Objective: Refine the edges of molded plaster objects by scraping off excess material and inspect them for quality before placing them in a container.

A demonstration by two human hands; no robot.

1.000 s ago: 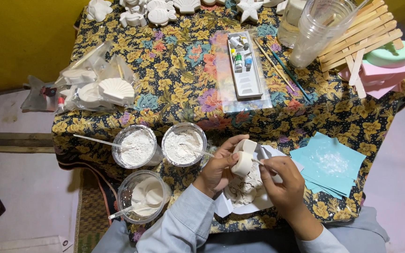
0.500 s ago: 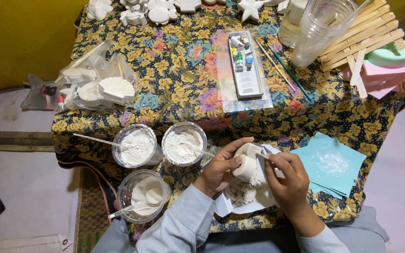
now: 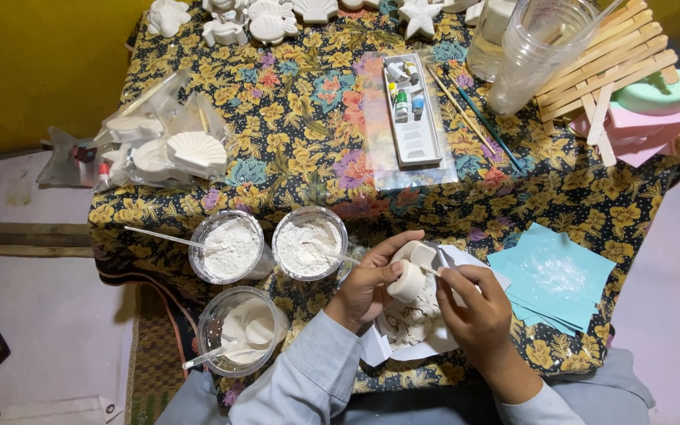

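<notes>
While gripping a small white plaster cast [image 3: 409,277] at the near edge of the floral-clothed bench [image 3: 293,149], left hand [image 3: 373,282] closed round it; right hand [image 3: 472,308] pinching a thin tool against it.

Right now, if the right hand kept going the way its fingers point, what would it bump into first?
Probably the small white plaster piece held by the left hand. The right hand points up and left with a thin tool that already seems to touch it, though depth is unclear.
</notes>
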